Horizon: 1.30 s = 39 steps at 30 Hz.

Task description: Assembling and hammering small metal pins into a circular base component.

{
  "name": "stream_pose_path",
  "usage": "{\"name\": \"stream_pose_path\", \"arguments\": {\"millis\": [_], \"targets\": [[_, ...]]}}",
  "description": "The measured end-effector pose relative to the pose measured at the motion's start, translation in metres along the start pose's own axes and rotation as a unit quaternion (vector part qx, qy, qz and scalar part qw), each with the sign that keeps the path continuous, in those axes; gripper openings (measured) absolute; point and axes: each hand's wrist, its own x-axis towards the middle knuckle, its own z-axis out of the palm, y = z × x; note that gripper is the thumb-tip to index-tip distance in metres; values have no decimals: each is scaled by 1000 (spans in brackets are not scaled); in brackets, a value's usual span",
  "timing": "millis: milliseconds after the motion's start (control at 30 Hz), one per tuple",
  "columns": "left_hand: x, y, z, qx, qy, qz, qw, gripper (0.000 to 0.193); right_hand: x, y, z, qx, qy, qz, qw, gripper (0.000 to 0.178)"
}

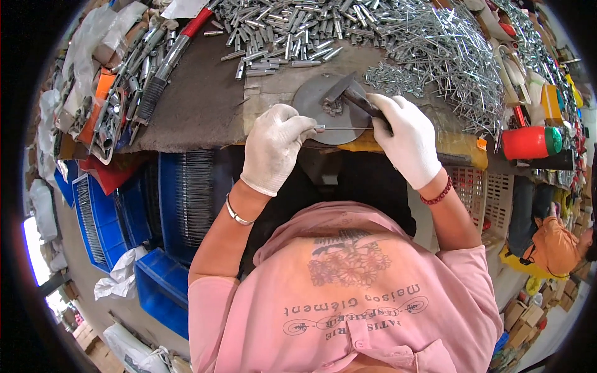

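My left hand (273, 146), in a white knitted glove, pinches a short metal tube (319, 127) at the bench edge. A thin metal rod (346, 128) runs from the tube toward my right hand (407, 137), also gloved. My right hand is closed around the dark handle of a hammer (340, 88); whether its fingers also touch the rod's end is hidden. The hammer's head is over a round grey plate (306, 99) on the bench. Beneath the head sits a small lump of metal bits (334, 108), partly covered.
Piles of metal tubes (298, 31) and thin rods (457, 59) cover the far bench. Tools with a red-and-black handle (163, 69) lie left. A red-and-green roll (528, 143) stands right. Blue bins (163, 280) are below left. Another person (553, 245) sits at right.
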Motion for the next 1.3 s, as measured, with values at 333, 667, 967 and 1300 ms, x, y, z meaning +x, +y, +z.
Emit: {"name": "stream_pose_path", "arguments": {"millis": [333, 667, 967, 1300], "targets": [[9, 5, -9, 44, 4, 60, 997, 28, -40, -26, -8, 16, -83, -88, 993, 53], [5, 11, -14, -42, -24, -35, 998, 25, -33, -40, -29, 129, -5, -66, 989, 52], [11, 13, -24, -61, -64, -66, 994, 21, -10, -14, -12, 218, -23, 10, 976, 53], [2, 17, -18, -45, -22, -94, 994, 26, -27, -38, 11, 65, -50, 15, 997, 19]]}}
